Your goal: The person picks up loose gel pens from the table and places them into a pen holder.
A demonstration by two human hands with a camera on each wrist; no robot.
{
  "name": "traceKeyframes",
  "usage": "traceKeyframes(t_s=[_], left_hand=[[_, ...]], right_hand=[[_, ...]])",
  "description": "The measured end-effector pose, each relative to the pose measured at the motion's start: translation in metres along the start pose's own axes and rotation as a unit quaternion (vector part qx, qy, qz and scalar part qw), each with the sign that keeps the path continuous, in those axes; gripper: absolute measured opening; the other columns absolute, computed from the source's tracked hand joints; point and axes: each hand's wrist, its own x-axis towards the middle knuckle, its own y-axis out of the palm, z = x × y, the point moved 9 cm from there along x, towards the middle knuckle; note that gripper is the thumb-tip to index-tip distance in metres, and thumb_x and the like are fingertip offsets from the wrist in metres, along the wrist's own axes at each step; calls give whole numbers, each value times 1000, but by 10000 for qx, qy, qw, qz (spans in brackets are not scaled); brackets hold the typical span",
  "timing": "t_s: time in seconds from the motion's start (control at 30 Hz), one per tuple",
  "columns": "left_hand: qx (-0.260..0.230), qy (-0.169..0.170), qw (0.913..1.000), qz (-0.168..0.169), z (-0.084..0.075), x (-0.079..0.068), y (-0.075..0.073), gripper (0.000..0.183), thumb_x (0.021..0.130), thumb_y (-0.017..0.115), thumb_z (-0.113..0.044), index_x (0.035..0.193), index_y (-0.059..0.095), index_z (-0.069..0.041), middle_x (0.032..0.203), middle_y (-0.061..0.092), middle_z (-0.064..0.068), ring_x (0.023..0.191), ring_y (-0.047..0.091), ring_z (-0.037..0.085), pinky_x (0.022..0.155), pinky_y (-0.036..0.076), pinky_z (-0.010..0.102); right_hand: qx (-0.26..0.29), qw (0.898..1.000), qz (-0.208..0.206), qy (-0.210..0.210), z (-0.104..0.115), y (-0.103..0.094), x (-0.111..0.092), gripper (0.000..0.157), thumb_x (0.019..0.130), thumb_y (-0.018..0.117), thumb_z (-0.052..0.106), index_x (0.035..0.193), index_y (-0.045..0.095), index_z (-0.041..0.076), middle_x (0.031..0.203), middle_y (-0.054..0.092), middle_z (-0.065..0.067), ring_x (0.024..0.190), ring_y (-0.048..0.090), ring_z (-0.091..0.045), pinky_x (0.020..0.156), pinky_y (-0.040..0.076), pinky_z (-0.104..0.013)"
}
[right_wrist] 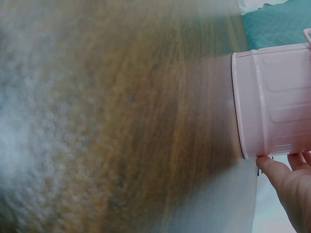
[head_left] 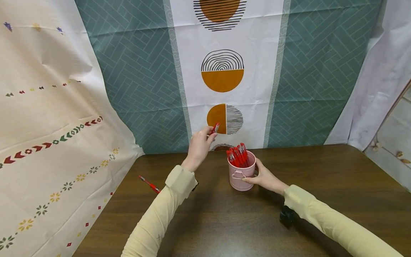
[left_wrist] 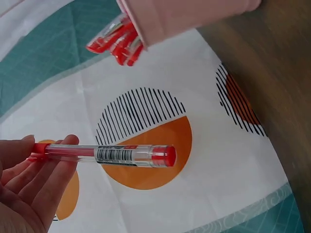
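Note:
A clear-barrelled pen with red ends point(left_wrist: 121, 154) is pinched between the thumb and fingers of my left hand point(head_left: 199, 145), raised above the table to the left of a pink bucket point(head_left: 241, 182). Several red pens point(head_left: 238, 155) stand in that bucket, their upper ends above its rim. My right hand point(head_left: 265, 176) holds the bucket from its right side, thumb near the small front handle; in the right wrist view, fingertips point(right_wrist: 266, 162) touch its wall. One more red pen point(head_left: 149, 184) lies on the table, left of my left arm.
The dark wooden table point(head_left: 221, 221) reaches back to a green and white patterned cloth point(head_left: 144, 71) hanging behind it. A cream embroidered cloth point(head_left: 54, 142) drapes along the left edge. White fabric point(head_left: 359, 89) hangs at the right.

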Motion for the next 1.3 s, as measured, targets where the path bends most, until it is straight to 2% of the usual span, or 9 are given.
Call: traceKeyframes(t_s=[0.13,0.23,0.33,0.43,0.7,0.83,0.97,1.07,1.3], left_hand=[[-609,-216,9979,-16,3,2,0,21,87,62,-13,103,63,0,87,66,9,69,63,14,62,48,27],[-1424,-528,9884,28,9,3,2,20,87,61,-11,103,62,1,88,66,9,71,64,17,63,50,27],[-2324,-858,9688,105,14,3,6,21,88,60,-10,104,61,3,91,65,10,74,64,21,66,51,30],[-2925,-1091,9499,165,17,3,9,24,89,58,-13,107,59,3,94,65,12,77,64,22,68,51,33],[-3992,-1314,9070,275,21,3,21,33,90,56,-14,114,53,9,104,61,21,88,61,34,72,49,40],[-4425,-1451,8845,285,21,2,30,33,91,56,-14,114,53,9,106,60,21,91,60,34,75,48,40],[-4598,-1523,8746,207,21,-1,38,28,91,55,-14,110,55,6,107,59,23,90,61,31,77,47,42],[-4656,-1545,8714,98,21,-2,42,28,91,55,-14,110,55,7,107,58,25,89,61,31,76,47,43],[-4837,-1533,8617,-49,15,-3,56,31,92,54,-14,111,51,10,107,58,25,91,61,31,75,48,38]], right_hand=[[16,10000,21,-17,1,1,0,95,71,78,28,140,15,7,136,31,-17,121,32,-34,92,33,-48],[8,10000,12,-6,1,1,0,95,71,77,27,141,15,8,137,30,-16,122,32,-34,92,33,-48],[36,10000,2,-12,1,1,-1,94,72,77,26,141,15,7,137,30,-17,122,31,-34,93,32,-48],[64,10000,-3,2,1,1,-1,94,72,77,25,141,14,8,137,29,-17,123,30,-34,93,32,-49],[24,10000,21,11,1,0,-1,95,72,77,27,141,14,7,137,29,-17,123,30,-35,92,32,-48],[-29,10000,30,24,0,0,0,95,72,76,28,140,14,7,137,29,-17,122,31,-35,92,33,-49],[-33,10000,43,74,-1,1,0,96,72,77,29,141,14,8,137,29,-16,122,31,-34,92,33,-49],[9,9999,32,129,-2,1,0,96,71,77,30,141,15,10,137,30,-15,123,31,-33,92,33,-48],[45,10000,28,34,1,1,-1,94,72,76,29,141,15,10,137,30,-14,122,31,-33,92,33,-49]])
